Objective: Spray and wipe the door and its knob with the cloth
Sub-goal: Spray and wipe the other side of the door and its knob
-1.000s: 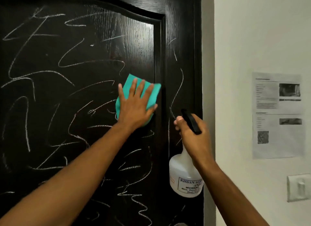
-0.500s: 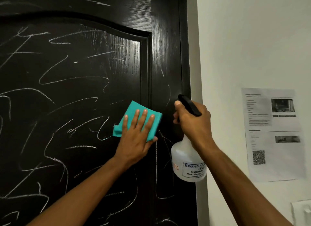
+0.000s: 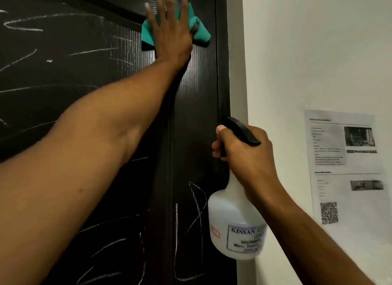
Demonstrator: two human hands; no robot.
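Teal, soft and crumpled, the cloth (image 3: 200, 33) is pressed flat against the upper right of the door (image 3: 197, 98) by the left hand (image 3: 169, 36), its fingers spread straight. The door is dark, wood-grained, with an arched panel and white chalk scribbles. A white plastic bottle (image 3: 235, 227) with a black trigger head is gripped at the neck by the right hand (image 3: 244, 155), fingers curled round it, beside the door's right edge.
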